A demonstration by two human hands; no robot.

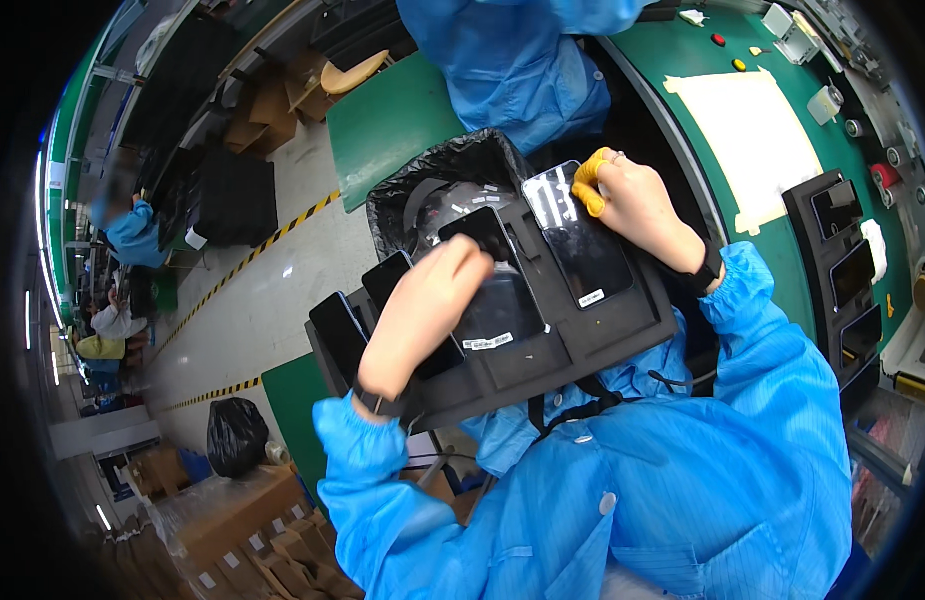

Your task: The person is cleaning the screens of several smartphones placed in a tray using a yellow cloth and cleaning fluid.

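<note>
A black foam tray (pixel 597 345) with several smartphones in its slots lies in front of me. My right hand (pixel 637 205), with yellow finger cots on it, grips the top right edge of a smartphone (pixel 580 250) with a glossy dark screen and a small white label. My left hand (pixel 427 310) is closed, its fingers curled together over the top of the middle phone (pixel 504 312); what they hold, if anything, is hidden. Left of that hand lie a leftmost phone (pixel 334 328) and another phone (pixel 384 275), partly covered by my wrist.
Beyond the tray stands a bin with a black liner (pixel 382 205), clear plastic film inside. A person in a blue smock (pixel 522 95) is right behind it. At right, a green bench (pixel 647 55) carries a second foam tray (pixel 817 270) with phones. A black bag (pixel 237 437) sits lower left.
</note>
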